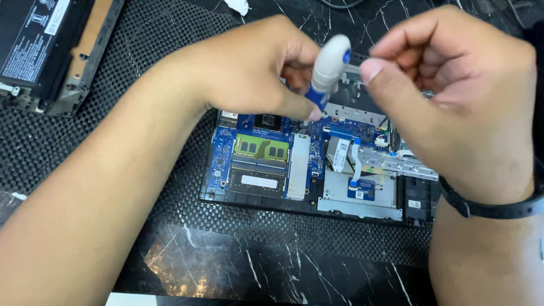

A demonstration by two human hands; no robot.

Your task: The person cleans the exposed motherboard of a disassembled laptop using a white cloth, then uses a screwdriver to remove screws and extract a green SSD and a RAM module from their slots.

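Observation:
An opened laptop base (362, 207) lies on a black mesh mat, its blue circuit board (221, 161), green memory module (262, 147) and silver drive strip (298, 167) exposed. My left hand (243, 65) is shut on a white and blue screwdriver (328, 71), whose tip points down at the board near the top of the silver strip. My right hand (453, 68) hovers beside the screwdriver's white cap, thumb and fingers pinched close to it; whether it touches the cap is unclear. A black band circles my right wrist.
A removed black laptop cover with a battery (45, 45) lies at the upper left on the mat (170, 187). The mat rests on a dark marble table (255, 266). A white scrap (238, 5) sits at the top edge.

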